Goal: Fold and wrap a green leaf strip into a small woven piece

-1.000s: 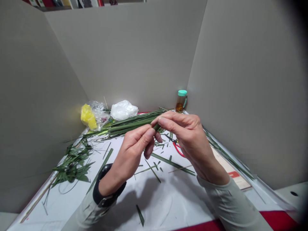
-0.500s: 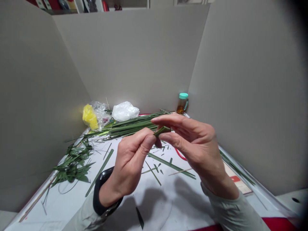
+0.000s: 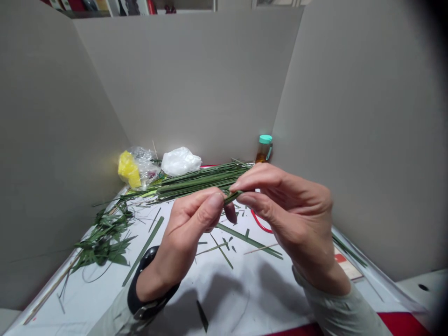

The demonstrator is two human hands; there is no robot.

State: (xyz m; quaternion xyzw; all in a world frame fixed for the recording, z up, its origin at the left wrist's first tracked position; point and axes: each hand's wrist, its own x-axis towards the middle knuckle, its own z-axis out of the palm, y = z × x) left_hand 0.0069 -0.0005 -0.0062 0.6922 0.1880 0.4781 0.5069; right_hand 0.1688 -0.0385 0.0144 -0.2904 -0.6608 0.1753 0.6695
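Between my two hands, above the middle of the table, is a short folded strip of green leaf (image 3: 231,198). My left hand (image 3: 196,219) is closed on its left end, with the thumb pressed over it. The thumb and forefinger of my right hand (image 3: 290,214) pinch the strip's right end. Most of the leaf is hidden by my fingers. Below lie cut leaf strips (image 3: 248,240) and small green scraps on the white tabletop (image 3: 224,289). A red loop, perhaps a scissors handle (image 3: 261,223), shows partly behind my right hand.
A bundle of long green leaves (image 3: 196,181) lies across the back. Behind it are a white plastic bag (image 3: 181,161) and a clear bag with something yellow (image 3: 129,168). A bottle with a turquoise lid (image 3: 264,148) stands back right. Leafy sprigs (image 3: 105,238) lie left. Grey partitions (image 3: 189,84) enclose the table.
The fingers of my right hand have closed onto the leaf strip, where thumb and forefinger stood apart before. My right hand has shifted slightly right; my left hand keeps its grip.
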